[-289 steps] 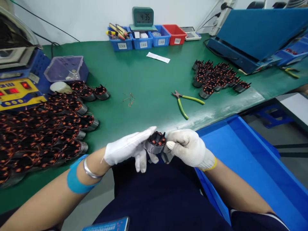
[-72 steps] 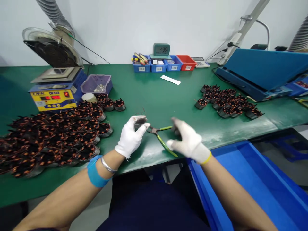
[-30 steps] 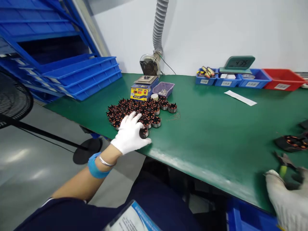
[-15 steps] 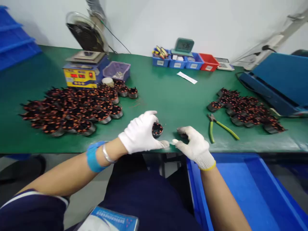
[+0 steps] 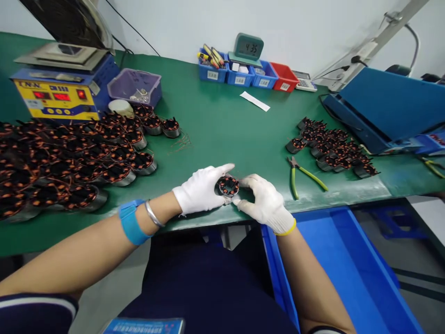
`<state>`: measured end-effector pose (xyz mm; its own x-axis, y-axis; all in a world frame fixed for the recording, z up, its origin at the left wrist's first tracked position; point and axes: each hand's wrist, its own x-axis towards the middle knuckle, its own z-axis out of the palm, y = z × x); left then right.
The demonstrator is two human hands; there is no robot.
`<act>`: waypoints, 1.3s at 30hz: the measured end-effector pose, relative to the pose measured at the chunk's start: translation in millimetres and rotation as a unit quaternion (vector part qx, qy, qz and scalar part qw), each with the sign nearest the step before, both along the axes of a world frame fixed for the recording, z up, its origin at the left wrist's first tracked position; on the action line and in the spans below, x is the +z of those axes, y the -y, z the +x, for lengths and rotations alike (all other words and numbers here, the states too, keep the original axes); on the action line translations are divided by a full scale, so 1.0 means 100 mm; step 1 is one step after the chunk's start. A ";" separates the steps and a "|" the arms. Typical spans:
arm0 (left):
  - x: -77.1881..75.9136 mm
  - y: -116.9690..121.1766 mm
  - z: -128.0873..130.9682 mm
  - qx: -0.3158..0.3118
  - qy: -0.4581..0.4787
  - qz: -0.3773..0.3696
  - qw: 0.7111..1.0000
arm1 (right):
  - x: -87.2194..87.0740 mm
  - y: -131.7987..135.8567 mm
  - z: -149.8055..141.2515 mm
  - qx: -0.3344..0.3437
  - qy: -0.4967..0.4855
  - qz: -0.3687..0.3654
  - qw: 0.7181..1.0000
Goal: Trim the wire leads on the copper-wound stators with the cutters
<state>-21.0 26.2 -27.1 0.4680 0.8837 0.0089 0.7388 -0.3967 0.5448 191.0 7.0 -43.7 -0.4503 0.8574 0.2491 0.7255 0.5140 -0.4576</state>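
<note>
A motor stator, a round core with copper windings and black insulation, sits upright at the table's front edge. My left hand, in a white glove, curls around its left side, thumb in front and fingers behind. From the right, my gloved right hand brings its bent fingers and thumb against the stator's edge; part of the grip is hidden. Cutting pliers with green handles lie to the right of my right hand, jaws spread. Many similar stators crowd the table on the left.
A smaller group of stators lies at the right, before a blue machine casing. A yellow-fronted soldering pot unit and a purple tray stand at the left. Small bins line the back. Below the edge is a blue crate.
My right hand has moved left to the stator, closing the gap between my hands. My left hand now wraps the stator more closely. The view has shifted nearer to the table.
</note>
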 end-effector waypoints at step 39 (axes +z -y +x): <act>-0.07 0.17 0.08 -0.017 -0.041 0.115 0.992 | 0.14 0.50 -0.22 -0.043 0.090 0.198 0.975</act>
<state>-13.2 8.9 -33.9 0.5043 0.8469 0.1686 0.7612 -0.5282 0.3763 168.7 -43.4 -29.3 -0.4481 0.7469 0.4913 0.8240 0.5583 -0.0971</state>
